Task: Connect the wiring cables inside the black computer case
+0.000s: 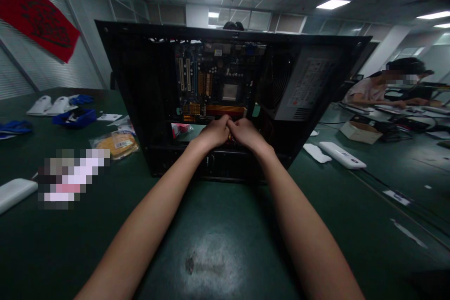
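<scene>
A black computer case [128, 89] with its side off stands on the green table in front of me. Inside it are a motherboard [216, 65], with a square silver processor [230, 92] and orange memory slots [225, 110], and a grey power supply [309, 86] on the right. My left hand [215, 132] and my right hand [246, 132] meet at the lower edge of the motherboard, knuckles touching. Both have curled, closed fingers. Small reddish-orange bits show just beneath them, but what the fingers pinch is hidden.
Left on the table [218, 225] lie a blue tray [74, 118], white shoe-like items [52, 105] and a bagged yellow item [116, 144]. At right are a white power-bank-like device [342, 155] and an open carton [361, 132]. A co-worker [379, 86] sits beyond.
</scene>
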A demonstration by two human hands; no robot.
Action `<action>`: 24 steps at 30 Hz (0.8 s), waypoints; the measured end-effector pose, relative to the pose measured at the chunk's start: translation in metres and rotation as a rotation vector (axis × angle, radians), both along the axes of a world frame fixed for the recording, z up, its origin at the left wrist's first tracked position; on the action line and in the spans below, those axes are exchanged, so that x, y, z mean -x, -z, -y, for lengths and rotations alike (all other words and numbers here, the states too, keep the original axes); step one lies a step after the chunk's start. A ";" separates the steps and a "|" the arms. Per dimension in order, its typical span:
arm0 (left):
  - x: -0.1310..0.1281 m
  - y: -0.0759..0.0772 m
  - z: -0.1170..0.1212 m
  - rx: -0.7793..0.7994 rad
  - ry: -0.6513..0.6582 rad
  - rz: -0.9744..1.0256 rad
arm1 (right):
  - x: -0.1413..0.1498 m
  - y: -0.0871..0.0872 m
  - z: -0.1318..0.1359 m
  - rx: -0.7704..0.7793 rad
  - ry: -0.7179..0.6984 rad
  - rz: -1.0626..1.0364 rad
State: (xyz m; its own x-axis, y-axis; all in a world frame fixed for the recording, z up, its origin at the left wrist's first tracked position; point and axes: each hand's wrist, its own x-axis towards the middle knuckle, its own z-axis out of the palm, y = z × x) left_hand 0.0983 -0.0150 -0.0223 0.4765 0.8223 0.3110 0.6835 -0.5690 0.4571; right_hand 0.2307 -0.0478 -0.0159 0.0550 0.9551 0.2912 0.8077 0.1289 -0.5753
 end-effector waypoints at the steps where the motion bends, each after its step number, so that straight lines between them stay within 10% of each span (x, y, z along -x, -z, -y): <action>1: -0.001 0.000 -0.002 -0.005 -0.046 0.080 | 0.001 -0.003 0.002 -0.116 0.045 -0.079; 6: 0.000 -0.012 -0.001 0.120 -0.150 0.217 | 0.001 -0.008 0.010 -0.421 0.040 -0.298; 24: 0.008 -0.020 0.015 -0.314 -0.112 0.659 | 0.000 0.008 0.005 -0.114 -0.607 -0.543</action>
